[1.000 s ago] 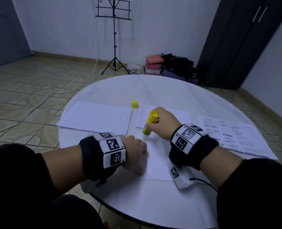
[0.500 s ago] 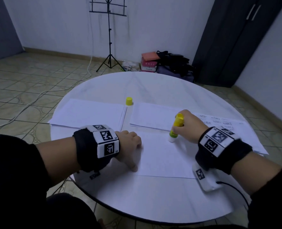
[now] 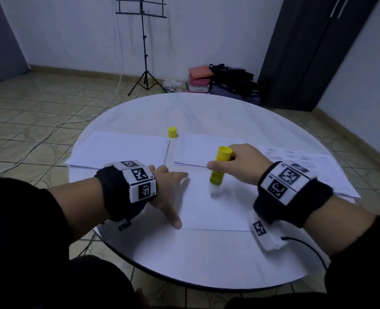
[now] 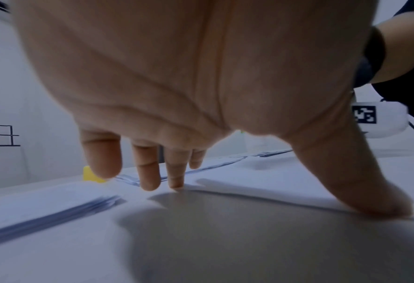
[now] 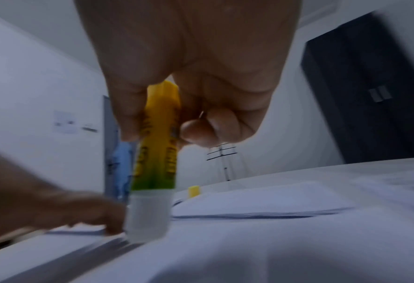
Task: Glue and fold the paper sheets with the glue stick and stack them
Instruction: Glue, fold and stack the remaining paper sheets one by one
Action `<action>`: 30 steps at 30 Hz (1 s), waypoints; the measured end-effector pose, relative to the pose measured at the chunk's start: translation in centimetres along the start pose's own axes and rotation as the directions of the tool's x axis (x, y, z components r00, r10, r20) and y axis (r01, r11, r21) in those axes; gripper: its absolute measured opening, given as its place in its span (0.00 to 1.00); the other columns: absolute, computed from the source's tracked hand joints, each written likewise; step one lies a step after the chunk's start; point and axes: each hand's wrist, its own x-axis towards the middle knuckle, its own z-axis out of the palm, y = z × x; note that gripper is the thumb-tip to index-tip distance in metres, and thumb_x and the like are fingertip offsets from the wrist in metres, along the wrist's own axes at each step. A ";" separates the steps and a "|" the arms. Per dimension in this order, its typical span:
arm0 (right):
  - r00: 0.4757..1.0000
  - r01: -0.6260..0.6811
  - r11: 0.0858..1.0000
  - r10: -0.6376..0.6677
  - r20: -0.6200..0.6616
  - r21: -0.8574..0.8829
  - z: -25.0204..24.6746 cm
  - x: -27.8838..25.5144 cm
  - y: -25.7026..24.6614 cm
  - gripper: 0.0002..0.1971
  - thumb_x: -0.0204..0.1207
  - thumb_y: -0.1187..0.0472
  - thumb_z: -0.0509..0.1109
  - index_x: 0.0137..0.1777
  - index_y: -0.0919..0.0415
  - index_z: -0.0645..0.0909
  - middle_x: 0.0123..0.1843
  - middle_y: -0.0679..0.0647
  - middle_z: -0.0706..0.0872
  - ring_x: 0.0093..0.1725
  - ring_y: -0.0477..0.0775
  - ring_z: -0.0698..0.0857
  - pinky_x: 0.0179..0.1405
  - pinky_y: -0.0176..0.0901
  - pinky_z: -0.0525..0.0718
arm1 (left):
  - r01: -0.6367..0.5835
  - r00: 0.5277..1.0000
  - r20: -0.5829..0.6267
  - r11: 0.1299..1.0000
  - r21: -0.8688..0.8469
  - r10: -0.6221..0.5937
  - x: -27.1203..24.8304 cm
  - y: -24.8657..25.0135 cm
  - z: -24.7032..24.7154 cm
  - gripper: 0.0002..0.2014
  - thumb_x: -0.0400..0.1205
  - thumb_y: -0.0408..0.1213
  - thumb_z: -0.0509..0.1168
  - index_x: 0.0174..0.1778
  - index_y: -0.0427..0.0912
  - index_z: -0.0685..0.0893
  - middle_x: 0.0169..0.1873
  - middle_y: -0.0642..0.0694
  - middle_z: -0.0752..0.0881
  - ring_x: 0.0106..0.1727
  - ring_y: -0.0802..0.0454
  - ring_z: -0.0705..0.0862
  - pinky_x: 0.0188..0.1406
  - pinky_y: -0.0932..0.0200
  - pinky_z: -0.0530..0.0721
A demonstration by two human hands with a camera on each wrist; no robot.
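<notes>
A white paper sheet (image 3: pixel 213 210) lies flat in front of me on the round white table (image 3: pixel 206 264). My right hand (image 3: pixel 240 168) grips the yellow glue stick (image 3: pixel 219 168) upright, its white tip pressed on the sheet's upper middle; the right wrist view shows that glue stick (image 5: pixel 156 153) touching the sheet (image 5: pixel 249 249). My left hand (image 3: pixel 171 190) rests spread on the sheet's left edge, with the thumb (image 4: pixel 370 191) and fingertips (image 4: pixel 176 181) pressing down. The yellow cap (image 3: pixel 172 132) stands further back.
A stack of white sheets (image 3: pixel 120 150) lies at the left, another pile (image 3: pixel 198 150) behind the glue stick. Printed papers (image 3: pixel 307 166) lie at the right. On the floor beyond the table are a music stand (image 3: pixel 145 52), bags and a dark wardrobe (image 3: pixel 307 52).
My right hand has slid the glue stick across the sheet, first rightward, then back toward the middle. The left hand has stayed on the sheet's left edge, fingers spreading flatter.
</notes>
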 end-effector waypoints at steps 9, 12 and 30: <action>0.984 0.163 0.980 -0.153 0.088 -0.118 4.8 0.2 -3.3 0.18 0.71 0.43 0.73 0.41 0.58 0.78 0.40 0.50 0.79 0.45 0.51 0.77 0.35 0.41 0.70 | -0.032 0.999 -0.040 0.998 -0.053 0.030 -0.9 0.3 -0.3 0.57 0.60 0.65 0.77 0.78 0.55 0.51 0.59 0.51 0.70 0.69 0.43 0.67 0.71 0.42 0.68; 0.969 0.218 0.971 -0.204 0.136 -0.102 4.8 -1.0 -3.3 0.18 0.71 0.44 0.74 0.44 0.61 0.81 0.41 0.51 0.82 0.44 0.50 0.79 0.37 0.40 0.71 | -0.105 0.994 -0.049 0.992 -0.065 0.102 -1.1 0.4 -0.6 0.47 0.65 0.60 0.77 0.75 0.55 0.59 0.54 0.58 0.66 0.66 0.48 0.67 0.64 0.54 0.65; 0.999 -0.028 0.993 0.031 0.024 -0.117 -1.3 -8.3 5.0 0.18 0.70 0.47 0.76 0.44 0.64 0.82 0.38 0.52 0.81 0.37 0.49 0.77 0.36 0.41 0.73 | 0.119 0.992 0.055 0.992 -0.031 -0.118 -0.6 2.2 -0.9 0.56 0.57 0.52 0.85 0.80 0.51 0.62 0.72 0.46 0.74 0.65 0.42 0.82 0.66 0.45 0.80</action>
